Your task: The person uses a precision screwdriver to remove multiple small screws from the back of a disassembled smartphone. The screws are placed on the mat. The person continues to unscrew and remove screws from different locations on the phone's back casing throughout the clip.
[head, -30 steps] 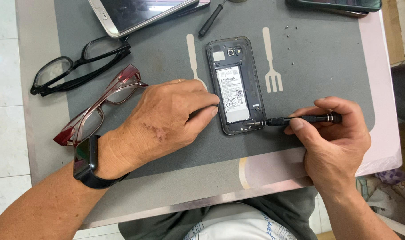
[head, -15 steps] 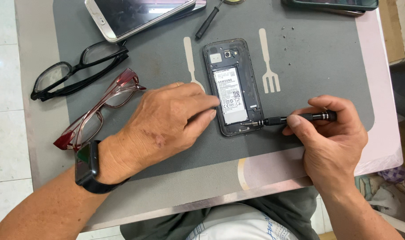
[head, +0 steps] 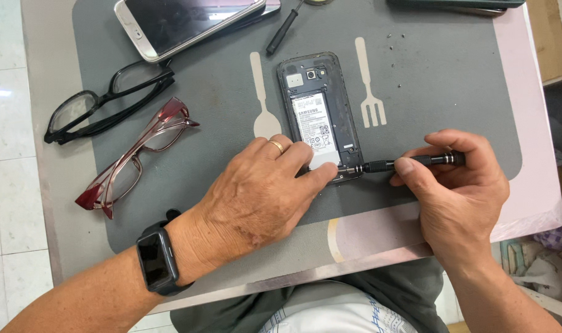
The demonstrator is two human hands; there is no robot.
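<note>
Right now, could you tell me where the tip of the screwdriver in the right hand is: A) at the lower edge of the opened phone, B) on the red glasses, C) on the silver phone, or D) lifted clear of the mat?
A: the right hand lays the screwdriver sideways, tip at the opened phone's lower edge.

The left hand [head: 256, 197] hides the opened phone's [head: 320, 114] lower end; the top edge crops another phone [head: 188, 23].
</note>
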